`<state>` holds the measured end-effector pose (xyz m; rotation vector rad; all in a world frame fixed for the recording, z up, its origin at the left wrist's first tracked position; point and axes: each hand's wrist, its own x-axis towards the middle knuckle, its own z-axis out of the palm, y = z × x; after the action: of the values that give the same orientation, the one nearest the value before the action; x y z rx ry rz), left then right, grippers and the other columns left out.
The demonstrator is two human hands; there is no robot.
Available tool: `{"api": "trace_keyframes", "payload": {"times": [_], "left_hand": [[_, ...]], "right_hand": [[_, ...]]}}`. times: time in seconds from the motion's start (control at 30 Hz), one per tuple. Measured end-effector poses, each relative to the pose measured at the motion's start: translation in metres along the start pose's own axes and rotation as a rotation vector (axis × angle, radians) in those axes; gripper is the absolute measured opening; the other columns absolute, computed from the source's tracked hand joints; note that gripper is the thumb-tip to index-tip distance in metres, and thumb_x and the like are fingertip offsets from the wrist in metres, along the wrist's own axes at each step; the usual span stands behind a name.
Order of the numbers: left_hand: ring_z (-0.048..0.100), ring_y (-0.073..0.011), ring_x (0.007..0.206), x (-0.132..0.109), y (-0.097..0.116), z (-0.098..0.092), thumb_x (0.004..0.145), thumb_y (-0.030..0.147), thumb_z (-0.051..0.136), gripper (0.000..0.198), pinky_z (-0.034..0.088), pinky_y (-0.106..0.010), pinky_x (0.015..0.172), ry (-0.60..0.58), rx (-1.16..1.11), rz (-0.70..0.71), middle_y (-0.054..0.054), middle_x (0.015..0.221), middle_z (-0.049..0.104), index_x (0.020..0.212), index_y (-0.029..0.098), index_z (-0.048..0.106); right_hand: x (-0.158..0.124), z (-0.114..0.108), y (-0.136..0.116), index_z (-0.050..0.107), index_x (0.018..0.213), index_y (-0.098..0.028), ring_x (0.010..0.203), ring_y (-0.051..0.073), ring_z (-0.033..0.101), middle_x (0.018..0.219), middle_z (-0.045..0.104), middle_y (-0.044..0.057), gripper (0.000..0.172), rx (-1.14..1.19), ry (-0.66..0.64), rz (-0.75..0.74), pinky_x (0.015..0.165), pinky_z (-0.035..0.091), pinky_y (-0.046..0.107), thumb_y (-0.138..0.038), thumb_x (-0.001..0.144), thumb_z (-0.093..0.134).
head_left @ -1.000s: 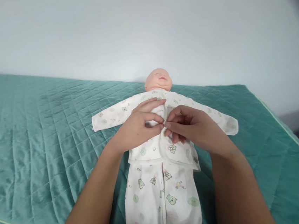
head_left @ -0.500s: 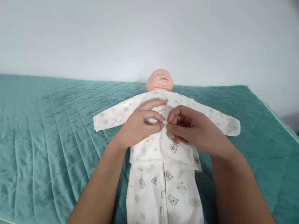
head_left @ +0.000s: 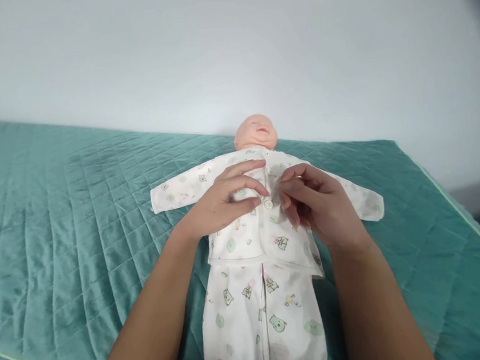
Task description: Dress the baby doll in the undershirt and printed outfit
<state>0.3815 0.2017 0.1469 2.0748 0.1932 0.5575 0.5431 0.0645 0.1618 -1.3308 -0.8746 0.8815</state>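
The doll [head_left: 256, 133] lies on the green blanket [head_left: 78, 218]. The left hand [head_left: 220, 201] rests on its shirt [head_left: 235, 245], thumb and finger apart beside the button [head_left: 268, 204]. The right hand [head_left: 316, 201] curls; I can't tell if it pinches the shirt.

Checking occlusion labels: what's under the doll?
The doll lies on a teal quilted cover, visible beside its printed top. The patch directly beneath its body is hidden; can't tell what's there.

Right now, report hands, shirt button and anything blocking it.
Left hand open over shirt, thumb and forefinger apart beside button. Right hand off button's other side, grip unclear. Button in view, nothing across it.
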Motion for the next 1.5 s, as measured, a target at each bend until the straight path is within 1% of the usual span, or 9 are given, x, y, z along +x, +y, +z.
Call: {"api": "trace_keyframes", "payload": {"times": [0.1,0.2,0.3,0.4,0.53,0.67,0.8,1.0,1.5], "left_hand": [[0.038,-0.0293,0.148,0.000,-0.001,0.001,0.094,0.029,0.060,0.011,0.041,-0.051,0.117,0.025,-0.002,0.012,-0.002,0.155,0.048,0.095,0.025,0.070],[0.045,-0.0270,0.143,0.001,-0.005,0.006,0.096,0.032,0.057,0.013,0.043,-0.050,0.115,0.121,-0.010,0.027,-0.004,0.152,0.052,0.100,0.025,0.068],[0.045,-0.0249,0.143,0.004,-0.011,0.014,0.099,0.034,0.053,0.028,0.037,-0.050,0.120,0.215,0.112,0.107,-0.006,0.151,0.053,0.124,0.028,0.062],[0.039,-0.0244,0.148,0.007,-0.016,0.018,0.101,0.036,0.047,0.040,0.030,-0.051,0.123,0.193,0.281,0.172,-0.003,0.152,0.053,0.140,0.032,0.053],[0.045,-0.0237,0.143,0.015,-0.015,0.018,0.102,0.038,0.044,0.035,0.035,-0.049,0.120,0.182,0.355,0.196,-0.003,0.144,0.060,0.134,0.029,0.058],[0.049,-0.0226,0.139,0.029,-0.013,0.016,0.102,0.040,0.042,0.034,0.038,-0.045,0.118,0.211,0.361,0.198,-0.005,0.143,0.060,0.128,0.026,0.061],[0.039,-0.0238,0.147,0.035,-0.013,0.017,0.103,0.043,0.037,0.043,0.032,-0.048,0.122,0.143,0.411,0.088,-0.001,0.151,0.054,0.142,0.030,0.051],[0.038,-0.0252,0.147,0.033,-0.011,0.019,0.099,0.048,0.046,0.051,0.033,-0.048,0.121,0.186,0.335,-0.052,-0.005,0.154,0.049,0.146,0.028,0.048],[0.044,-0.0205,0.142,0.035,-0.009,0.016,0.100,0.034,0.047,0.041,0.033,-0.041,0.121,0.189,0.253,-0.033,-0.001,0.149,0.055,0.139,0.029,0.056]], "right_hand": [[0.005,0.002,0.010,0.060,0.089,-0.024,0.055,0.011,0.059,0.075,0.064,-0.002,0.008,0.059,0.211,-0.124,0.042,0.040,0.021,-0.028,0.087,0.067],[0.009,0.004,0.019,0.064,0.091,-0.025,0.093,0.017,0.068,0.102,0.070,0.002,0.005,-0.033,0.374,-0.265,0.073,0.056,0.029,-0.024,0.086,0.065],[0.012,0.006,0.026,0.068,0.103,-0.026,0.120,0.022,0.062,0.122,0.069,0.003,0.016,-0.210,0.359,-0.314,0.106,0.049,0.042,-0.025,0.087,0.064],[0.012,0.005,0.028,0.067,0.120,-0.030,0.133,0.024,0.054,0.137,0.063,0.001,0.031,-0.333,0.267,-0.264,0.118,0.039,0.048,-0.031,0.089,0.065],[0.013,0.003,0.030,0.062,0.133,-0.033,0.143,0.023,0.044,0.151,0.052,-0.001,0.042,-0.399,0.197,-0.211,0.123,0.031,0.048,-0.039,0.092,0.062],[0.016,0.003,0.029,0.057,0.140,-0.033,0.146,0.024,0.040,0.155,0.048,-0.001,0.045,-0.488,0.158,-0.275,0.124,0.028,0.048,-0.044,0.096,0.055],[0.020,0.003,0.029,0.052,0.145,-0.035,0.148,0.023,0.035,0.158,0.044,-0.001,0.048,-0.610,0.128,-0.273,0.126,0.025,0.047,-0.049,0.099,0.049],[0.021,0.002,0.027,0.053,0.144,-0.035,0.152,0.025,0.026,0.161,0.038,0.001,0.053,-0.660,0.158,-0.139,0.127,0.017,0.052,-0.058,0.097,0.047],[0.033,-0.002,0.030,0.063,0.130,-0.033,0.150,0.025,0.029,0.156,0.044,0.002,0.049,-0.598,0.194,-0.143,0.126,0.013,0.052,-0.063,0.099,0.040]]}}
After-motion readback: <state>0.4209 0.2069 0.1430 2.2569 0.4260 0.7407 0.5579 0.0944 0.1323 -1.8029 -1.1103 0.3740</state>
